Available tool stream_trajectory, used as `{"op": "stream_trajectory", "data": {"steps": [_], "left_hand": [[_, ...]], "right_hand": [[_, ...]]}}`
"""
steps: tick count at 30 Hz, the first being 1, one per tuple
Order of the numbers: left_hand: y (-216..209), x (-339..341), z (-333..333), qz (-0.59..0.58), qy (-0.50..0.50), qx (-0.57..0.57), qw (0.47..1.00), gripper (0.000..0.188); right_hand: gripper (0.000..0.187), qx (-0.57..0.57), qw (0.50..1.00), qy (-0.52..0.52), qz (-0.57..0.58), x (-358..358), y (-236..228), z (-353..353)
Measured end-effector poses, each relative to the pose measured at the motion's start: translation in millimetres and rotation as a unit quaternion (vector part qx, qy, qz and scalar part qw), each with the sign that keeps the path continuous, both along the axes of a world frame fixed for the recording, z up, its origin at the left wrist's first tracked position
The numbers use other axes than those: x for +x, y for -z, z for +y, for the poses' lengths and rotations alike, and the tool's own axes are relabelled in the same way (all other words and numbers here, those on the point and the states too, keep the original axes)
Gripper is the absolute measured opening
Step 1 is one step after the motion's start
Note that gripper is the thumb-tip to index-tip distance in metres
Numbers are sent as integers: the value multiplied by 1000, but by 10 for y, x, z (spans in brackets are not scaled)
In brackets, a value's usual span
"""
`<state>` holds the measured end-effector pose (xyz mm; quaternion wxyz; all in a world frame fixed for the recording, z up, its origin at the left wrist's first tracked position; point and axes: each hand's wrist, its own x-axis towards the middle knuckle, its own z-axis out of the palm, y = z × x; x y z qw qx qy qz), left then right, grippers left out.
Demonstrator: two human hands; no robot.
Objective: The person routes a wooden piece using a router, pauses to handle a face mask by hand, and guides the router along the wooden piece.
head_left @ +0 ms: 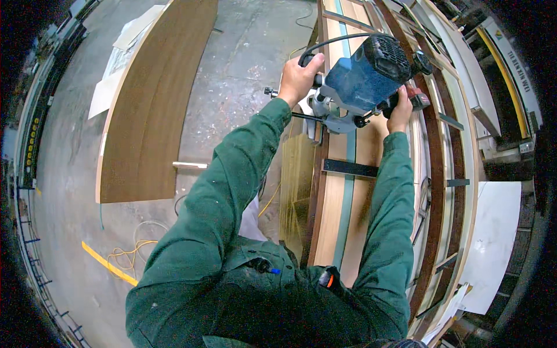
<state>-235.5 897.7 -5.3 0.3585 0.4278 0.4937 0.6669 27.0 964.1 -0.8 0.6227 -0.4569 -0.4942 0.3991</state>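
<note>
A blue plunge router (361, 78) with a black vented top stands over a long wooden workpiece (332, 214) that has a teal strip running along it. Wrapped round the router's left handle is my left hand (300, 78). On its other side my right hand (399, 110) grips the right handle, thumb up. The grey base (339, 123) rests on or just above the wood; its bit is hidden. A rod with a knob sticks out from the base to the left. The router's black cable (336, 40) loops over my left hand.
A large brown panel (156, 110) stands at the left with papers (116, 75) behind it. Black crossbars (351, 168) span the workpiece. Long dark-brown frame pieces (435, 232) lie to the right, near a red-and-black tool (418, 98). A yellow cord (130, 252) lies on the floor.
</note>
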Motion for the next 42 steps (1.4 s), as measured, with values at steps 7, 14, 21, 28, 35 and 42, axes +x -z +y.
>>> {"op": "stream_trajectory", "data": {"steps": [7, 14, 21, 28, 35, 42], "left_hand": [[41, 2, 87, 28, -3, 7, 1000, 43], [-38, -1, 58, 39, -18, 2, 999, 43], [-60, -13, 62, 30, -10, 4, 1000, 42], [-19, -200, 199, 12, 11, 5, 1000, 42], [-11, -302, 286, 10, 40, -3, 999, 46], [48, -335, 136, 38, 27, -6, 999, 47]], "right_hand": [[39, 82, 996, 13, -34, 40, 61, 164], [42, 45, 997, 2, -68, 89, 115, 252], [43, 11, 1000, -17, 19, 19, 81, 217], [44, 24, 999, 30, -36, -170, -49, -59], [46, -27, 999, 12, -15, -207, -43, -176], [46, -39, 998, 19, -44, -109, 90, -244]]}}
